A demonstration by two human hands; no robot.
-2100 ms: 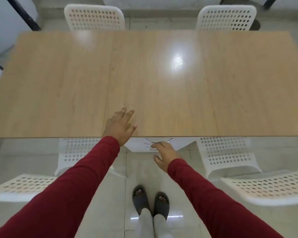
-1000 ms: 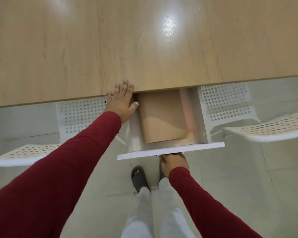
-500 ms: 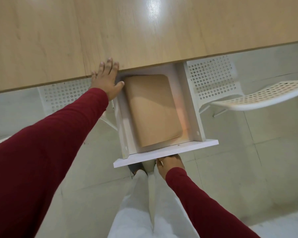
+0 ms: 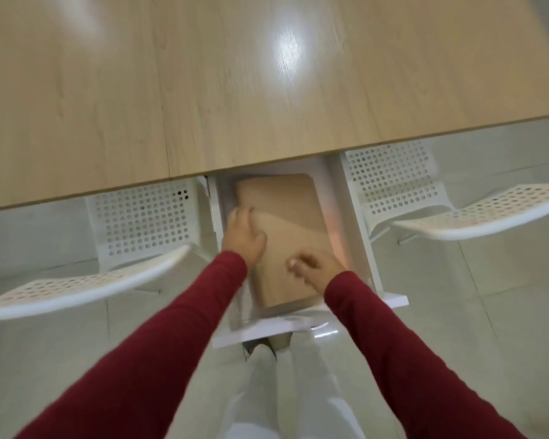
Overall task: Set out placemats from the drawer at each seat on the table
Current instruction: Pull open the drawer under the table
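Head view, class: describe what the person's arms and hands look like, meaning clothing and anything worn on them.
Both arms wear plain, long, dark red sleeves reaching the wrists. The left hand and right hand are bare, without gloves. The picture is too blurred to tell whether any ring or watch is worn.

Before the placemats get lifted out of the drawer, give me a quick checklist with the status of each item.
1. Drawer pulled out from under the table: ok.
2. Placemats exposed in the drawer: ok.
3. Left hand on the stack's left edge: ok.
4. Right hand on the stack near the front: ok.
5. Firm grip by either hand: cannot tell, blurred.
6. Number of placemats enough for every seat: cannot tell.
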